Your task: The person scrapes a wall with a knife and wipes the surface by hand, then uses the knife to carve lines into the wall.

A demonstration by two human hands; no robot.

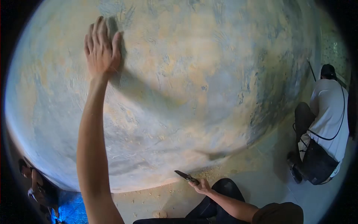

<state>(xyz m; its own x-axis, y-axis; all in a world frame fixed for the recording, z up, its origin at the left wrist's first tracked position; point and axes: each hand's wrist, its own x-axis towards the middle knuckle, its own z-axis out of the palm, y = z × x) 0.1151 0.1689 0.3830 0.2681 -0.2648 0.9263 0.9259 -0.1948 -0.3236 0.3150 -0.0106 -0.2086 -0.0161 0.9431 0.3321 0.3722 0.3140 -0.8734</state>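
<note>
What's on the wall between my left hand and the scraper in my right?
Nothing: in the head view the wall is bare, mottled plaster between the left hand and the scraper, crossed only by your arm's shadow.

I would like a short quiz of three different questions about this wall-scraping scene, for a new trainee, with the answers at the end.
1. True or false: the left hand lies flat on the wall.
2. What does the right hand hold? A) a paint roller B) a scraper C) a bucket
3. Fill in: the co-worker in the white shirt crouches at the ______ edge of the view.

Key
1. True; the palm and fingers press against the patchy surface.
2. B; its dark blade points toward the base of the wall.
3. Right.
</note>
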